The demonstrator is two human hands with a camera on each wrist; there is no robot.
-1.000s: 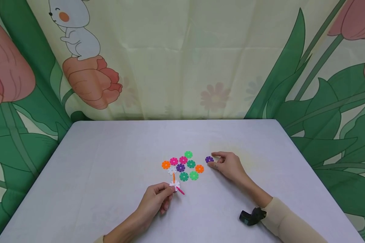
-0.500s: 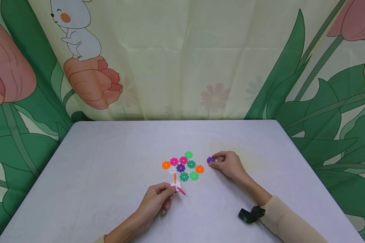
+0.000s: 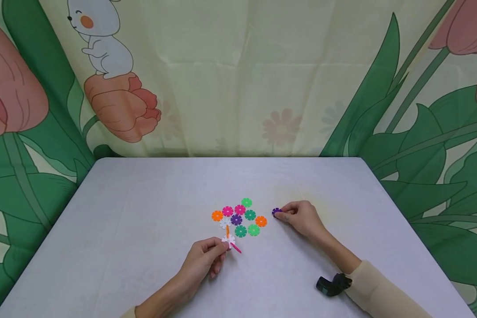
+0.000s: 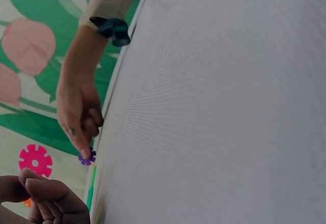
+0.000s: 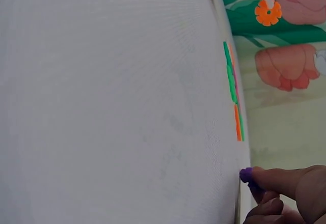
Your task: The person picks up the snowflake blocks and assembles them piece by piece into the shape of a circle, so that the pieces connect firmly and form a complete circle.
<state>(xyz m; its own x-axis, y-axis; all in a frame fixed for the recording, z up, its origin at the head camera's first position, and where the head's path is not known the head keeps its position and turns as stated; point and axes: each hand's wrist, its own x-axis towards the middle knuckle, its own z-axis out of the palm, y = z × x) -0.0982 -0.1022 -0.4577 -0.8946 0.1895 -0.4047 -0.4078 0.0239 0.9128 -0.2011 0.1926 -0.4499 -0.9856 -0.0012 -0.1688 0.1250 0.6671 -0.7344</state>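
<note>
both hands sit low in my head view: the right hand [image 3: 302, 218] pinches a purple disc [image 3: 276, 212] right of centre on the table [image 3: 143, 212], while the left hand [image 3: 202, 263] grips a small joined piece [image 3: 229, 240] just below the loose discs [image 3: 240, 216].

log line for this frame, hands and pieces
left hand: holds joined pieces | right hand: pinches purple disc on table | loose discs: cluster between hands
</note>
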